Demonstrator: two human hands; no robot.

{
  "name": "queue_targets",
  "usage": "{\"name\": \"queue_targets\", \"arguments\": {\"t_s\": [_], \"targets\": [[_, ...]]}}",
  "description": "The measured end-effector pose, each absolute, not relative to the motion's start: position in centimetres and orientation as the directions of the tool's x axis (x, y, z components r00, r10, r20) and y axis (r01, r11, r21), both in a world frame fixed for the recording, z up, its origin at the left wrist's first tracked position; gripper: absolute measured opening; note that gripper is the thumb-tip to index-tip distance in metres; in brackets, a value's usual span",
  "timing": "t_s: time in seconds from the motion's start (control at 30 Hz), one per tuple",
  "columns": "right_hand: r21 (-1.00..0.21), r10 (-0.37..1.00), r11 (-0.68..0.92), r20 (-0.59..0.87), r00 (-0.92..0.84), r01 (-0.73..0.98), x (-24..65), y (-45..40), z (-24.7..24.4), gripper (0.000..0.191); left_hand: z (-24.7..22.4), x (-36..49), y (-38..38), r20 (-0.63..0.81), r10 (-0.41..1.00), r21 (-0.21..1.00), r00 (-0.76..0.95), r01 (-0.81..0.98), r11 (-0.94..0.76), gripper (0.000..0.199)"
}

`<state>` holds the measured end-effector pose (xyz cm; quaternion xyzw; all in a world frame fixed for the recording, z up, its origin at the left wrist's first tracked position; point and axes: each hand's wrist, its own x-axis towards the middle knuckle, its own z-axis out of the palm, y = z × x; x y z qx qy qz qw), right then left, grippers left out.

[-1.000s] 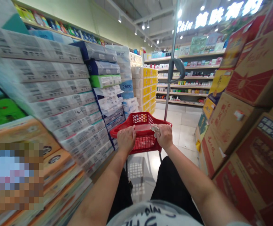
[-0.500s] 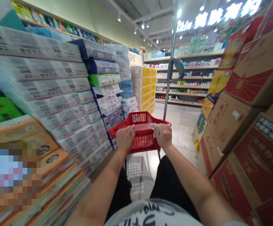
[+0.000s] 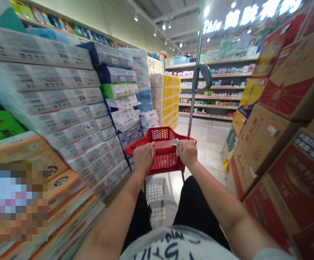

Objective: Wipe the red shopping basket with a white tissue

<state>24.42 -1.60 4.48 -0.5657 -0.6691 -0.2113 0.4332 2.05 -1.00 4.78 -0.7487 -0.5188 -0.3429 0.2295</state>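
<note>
A Red Cart (image 3: 163,151), Held from Its Near Side

On the left, near, there are orange packs (image 3: 60,177); one part of them is hidden by a mosaic. Just behind them is a green pack (image 3: 2,122). Next comes a high stack of white packs (image 3: 67,99), and above it, more far, a row of bottles (image 3: 63,24). Further right are blue packs (image 3: 117,76), a tall pack (image 3: 143,83) with the number 2500, and a stack of yellow packs (image 3: 170,103).

The cart is in the middle, near, over a pale floor (image 3: 212,162). The left hand (image 3: 144,157) is closed upon the left part of its near edge, with the fingers curled over. The right hand (image 3: 188,153) is closed upon the right part, and it pinches also a crumpled pale thing (image 3: 176,144); what this is, I cannot tell. The hands are apart from each other.

At the cart's right side a pole (image 3: 192,108) rises, bearing a grey loop (image 3: 196,77). Behind it, far, are shelves (image 3: 213,97) of small goods, and higher, a lit sign (image 3: 251,14). On the right, cartons (image 3: 265,144), brown and red, are piled from near to far.
</note>
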Motion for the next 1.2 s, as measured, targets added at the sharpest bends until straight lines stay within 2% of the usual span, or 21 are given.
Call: {"name": "queue_targets", "arguments": {"t_s": [0.07, 0.13, 0.33, 0.53, 0.6, 0.7, 0.77, 0.87, 0.93, 1.0, 1.07, 1.2], "targets": [[-0.242, 0.685, 0.171, 0.726, 0.061, 0.955, 24.6, -0.9, 6.0, 0.035, 4.8, 2.1, -1.1, 0.75, 0.622, 0.015, 0.227, 0.933, -0.358, 0.042], [-0.251, 0.708, 0.128, 0.701, 0.089, 0.959, 24.6, -0.6, 6.5, 0.039, 4.9, 2.2, -1.1, 0.75, 0.622, 0.017, 0.225, 0.933, -0.359, 0.042], [-0.194, 0.448, 0.336, 0.894, 0.025, 0.922, 24.1, -2.3, 3.4, 0.028, 4.9, 2.1, -1.2, 0.748, 0.624, 0.019, 0.226, 0.933, -0.36, 0.042], [-0.238, 0.626, 0.204, 0.778, 0.061, 0.95, 24.5, -1.1, 5.2, 0.03, 4.9, 2.3, -1.2, 0.746, 0.628, 0.023, 0.221, 0.934, -0.357, 0.043], [-0.222, 0.593, 0.234, 0.804, 0.041, 0.947, 24.5, -1.1, 4.7, 0.027, 4.9, 2.3, -1.3, 0.748, 0.627, 0.024, 0.22, 0.934, -0.356, 0.043], [-0.183, 0.451, 0.332, 0.892, 0.015, 0.925, 24.2, -2.0, 3.1, 0.027, 4.9, 2.3, -1.2, 0.747, 0.625, 0.018, 0.227, 0.933, -0.361, 0.042], [-0.186, 0.432, 0.336, 0.902, 0.024, 0.923, 24.1, -2.3, 2.8, 0.029, 4.9, 2.2, -1.2, 0.743, 0.628, 0.014, 0.232, 0.933, -0.36, 0.042], [-0.222, 0.599, 0.238, 0.8, 0.037, 0.946, 24.1, -1.7, 4.7, 0.026, 4.9, 2.2, -1.2, 0.742, 0.632, 0.02, 0.224, 0.935, -0.354, 0.043], [-0.23, 0.711, 0.146, 0.7, 0.059, 0.962, 24.2, -1.0, 6.4, 0.034, 4.9, 2.3, -1.2, 0.743, 0.633, 0.028, 0.219, 0.934, -0.356, 0.042], [-0.224, 0.74, 0.108, 0.669, 0.073, 0.969, 24.3, -0.6, 7.0, 0.039, 4.9, 2.3, -1.2, 0.743, 0.633, 0.032, 0.219, 0.932, -0.36, 0.042], [-0.217, 0.676, 0.155, 0.735, 0.057, 0.964, 24.3, -0.9, 6.1, 0.037, 4.9, 2.4, -1.3, 0.745, 0.63, 0.032, 0.219, 0.931, -0.362, 0.043], [-0.174, 0.452, 0.333, 0.892, 0.005, 0.927, 24.2, -2.1, 3.3, 0.028, 4.9, 2.3, -1.2, 0.749, 0.626, 0.029, 0.219, 0.932, -0.361, 0.042]]}}
